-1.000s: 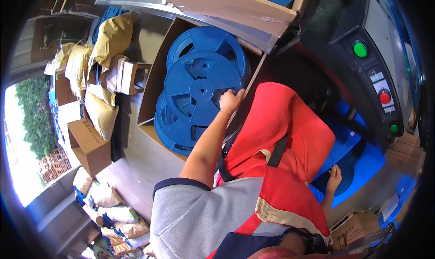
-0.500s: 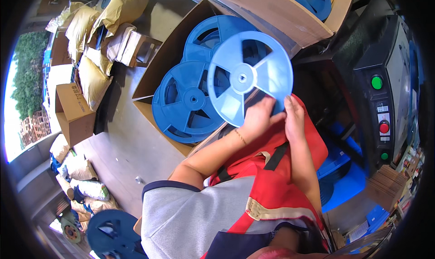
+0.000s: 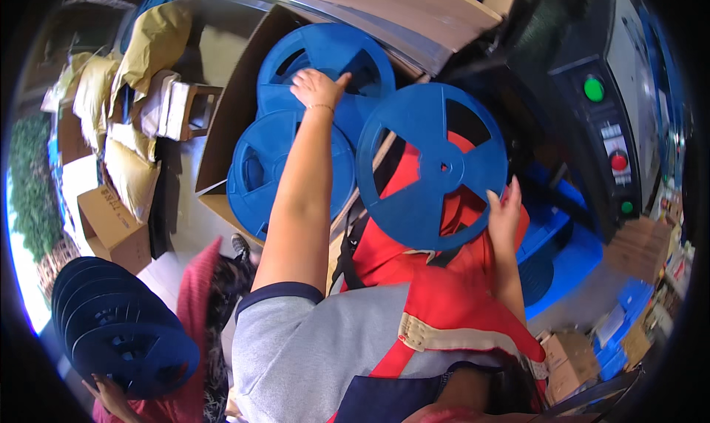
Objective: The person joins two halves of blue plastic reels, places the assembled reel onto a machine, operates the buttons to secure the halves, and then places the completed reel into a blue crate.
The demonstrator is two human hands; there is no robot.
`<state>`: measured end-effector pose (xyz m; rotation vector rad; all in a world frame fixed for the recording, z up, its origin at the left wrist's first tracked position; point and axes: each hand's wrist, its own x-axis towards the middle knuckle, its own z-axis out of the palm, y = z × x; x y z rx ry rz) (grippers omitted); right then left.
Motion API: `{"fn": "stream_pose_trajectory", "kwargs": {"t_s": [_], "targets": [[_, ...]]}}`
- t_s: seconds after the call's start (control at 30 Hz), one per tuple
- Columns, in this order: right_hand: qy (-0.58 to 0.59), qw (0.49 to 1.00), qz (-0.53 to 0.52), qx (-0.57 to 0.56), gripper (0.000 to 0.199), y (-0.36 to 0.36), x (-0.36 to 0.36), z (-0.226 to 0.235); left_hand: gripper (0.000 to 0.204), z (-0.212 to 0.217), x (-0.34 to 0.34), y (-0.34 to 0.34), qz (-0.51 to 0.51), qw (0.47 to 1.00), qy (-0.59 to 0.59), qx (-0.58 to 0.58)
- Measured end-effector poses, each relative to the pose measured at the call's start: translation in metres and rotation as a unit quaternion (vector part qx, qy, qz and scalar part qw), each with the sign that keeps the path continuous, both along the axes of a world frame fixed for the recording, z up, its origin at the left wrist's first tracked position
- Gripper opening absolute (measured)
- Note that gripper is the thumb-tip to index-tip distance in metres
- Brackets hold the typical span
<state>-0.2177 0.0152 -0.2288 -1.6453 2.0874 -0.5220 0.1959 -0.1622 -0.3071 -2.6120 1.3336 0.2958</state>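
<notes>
A round blue plastic reel (image 3: 423, 210) with cut-out windows stands tilted before my red apron. My right hand (image 3: 504, 212) grips its right rim between thumb and fingers. My left arm reaches forward into an open cardboard box (image 3: 228, 127). There, my left hand (image 3: 319, 88) has its fingers spread over the far blue reel (image 3: 325, 38). Whether the palm presses on that reel, I cannot tell. Under my left forearm, a nearer blue reel (image 3: 251, 205) lies in the same box, partly covered by the arm.
A co-worker's hand (image 3: 111, 397) supports a stack of dark blue reels (image 3: 133, 342) at my left. Ahead is another cardboard box (image 3: 414, 5). A black machine with a green button (image 3: 594, 89) stands right, beside a blue bin (image 3: 577, 271). Yellowish sacks (image 3: 133, 175) are piled far left.
My left hand has left the held reel and reached forward over the boxed reels. The held reel has moved right and nearer in my right hand. A co-worker with stacked reels has appeared at left.
</notes>
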Motion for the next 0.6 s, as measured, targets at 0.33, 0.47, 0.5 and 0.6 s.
{"fn": "stream_pose_trajectory", "kwargs": {"t_s": [0.33,0.47,0.5,0.6], "targets": [[0.171,0.960,0.197,0.102,0.096,-0.055,0.090,0.045,0.081,0.044,0.019,0.014,0.034,0.977,0.019,-0.211],[0.210,0.921,0.232,0.232,0.103,-0.079,0.115,0.053,0.079,0.112,0.057,0.056,-0.138,0.856,0.151,-0.475],[0.222,0.912,0.244,0.246,0.106,-0.084,0.120,0.051,0.079,0.148,0.050,0.070,-0.092,0.834,0.293,-0.458],[0.218,0.893,0.242,0.310,0.114,-0.095,0.130,0.049,0.077,0.231,0.035,0.110,-0.096,0.778,0.501,-0.367]]}}
